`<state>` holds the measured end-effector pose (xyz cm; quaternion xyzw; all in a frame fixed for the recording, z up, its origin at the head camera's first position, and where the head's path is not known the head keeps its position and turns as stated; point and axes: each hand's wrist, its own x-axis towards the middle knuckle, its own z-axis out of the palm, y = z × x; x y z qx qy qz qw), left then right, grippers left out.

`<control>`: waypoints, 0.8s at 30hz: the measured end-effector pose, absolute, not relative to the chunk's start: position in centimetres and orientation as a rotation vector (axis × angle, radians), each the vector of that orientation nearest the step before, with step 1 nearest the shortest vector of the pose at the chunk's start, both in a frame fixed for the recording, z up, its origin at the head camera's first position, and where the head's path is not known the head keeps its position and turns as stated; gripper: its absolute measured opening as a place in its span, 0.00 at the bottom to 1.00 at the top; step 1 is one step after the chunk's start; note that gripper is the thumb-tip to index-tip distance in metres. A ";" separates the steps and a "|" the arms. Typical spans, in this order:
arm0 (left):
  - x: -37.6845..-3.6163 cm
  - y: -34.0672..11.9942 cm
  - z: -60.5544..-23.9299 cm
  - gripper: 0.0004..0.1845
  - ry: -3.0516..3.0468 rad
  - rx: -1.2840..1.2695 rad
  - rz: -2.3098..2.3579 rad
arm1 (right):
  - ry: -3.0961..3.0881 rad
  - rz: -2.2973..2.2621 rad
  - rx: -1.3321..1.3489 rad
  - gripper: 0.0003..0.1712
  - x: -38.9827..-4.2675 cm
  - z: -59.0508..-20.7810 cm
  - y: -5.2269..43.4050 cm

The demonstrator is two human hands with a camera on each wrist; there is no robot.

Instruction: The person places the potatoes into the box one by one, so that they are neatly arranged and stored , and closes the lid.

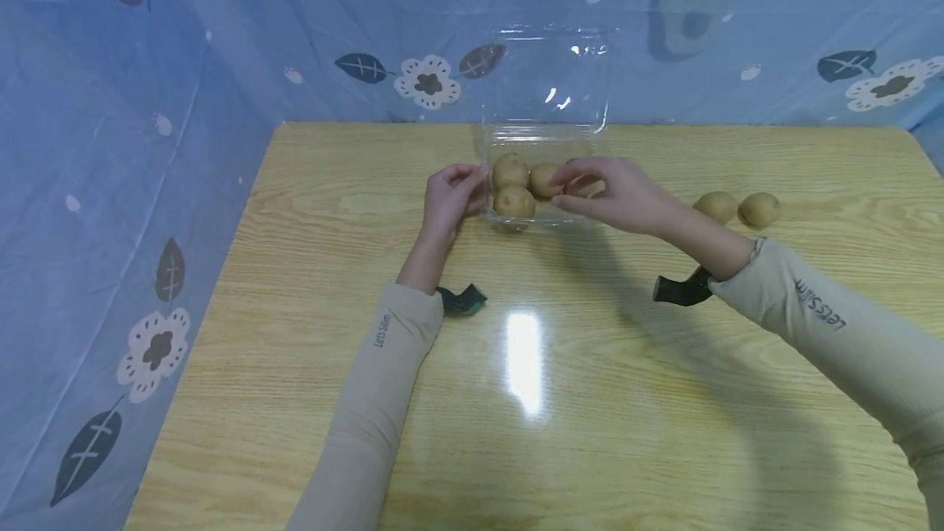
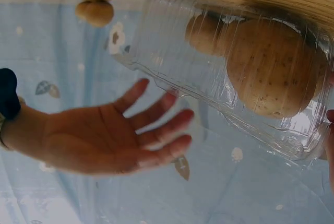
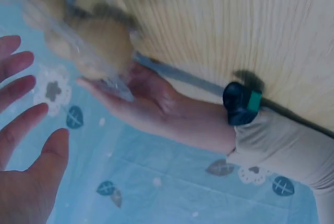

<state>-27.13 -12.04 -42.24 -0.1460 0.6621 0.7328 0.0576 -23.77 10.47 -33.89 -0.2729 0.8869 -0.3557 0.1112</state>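
1. Both hands are at the clear plastic clamshell box [image 1: 544, 133] in the middle of the wooden table [image 1: 295, 285]. The left hand [image 1: 451, 199] is against the box's left wall with its fingers bent onto the edge; from the right wrist view it seems to cup and steady the corner rather than grip it hard.

2. The right hand [image 1: 615, 193] hovers over the box's right half, just beside the potatoes. The left wrist view shows its palm bare and its fingers spread apart, so it holds nothing.

3. Between the two hands, three potatoes already sit in the tray: one at the back left [image 1: 510, 170], one in front of it [image 1: 514, 202], and one [image 1: 545, 179] right by the right hand's fingertips. The right hand covers part of the tray, so I cannot tell whether another lies under it.

4. Out beyond the right hand, well apart from the box, two more potatoes [image 1: 716, 206] [image 1: 760, 209] lie side by side on the bare wood, touching or nearly so.

5. The lid stands upright behind the tray, away from both hands, not closed.

6. My reading: the filling is a bit past halfway. Three potatoes are in and two are left on the table, and the lid has yet to come down.
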 end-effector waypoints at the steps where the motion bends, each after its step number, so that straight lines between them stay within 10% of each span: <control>1: -27.1 -12.0 -42.3 0.14 2.007 -0.441 2.222 | 2.614 -1.049 -0.783 0.15 -23.7 -34.0 10.8; 24: -27.1 -12.0 -42.1 0.16 2.004 -0.455 2.218 | 3.072 -0.623 -0.604 0.18 -21.3 -36.0 23.5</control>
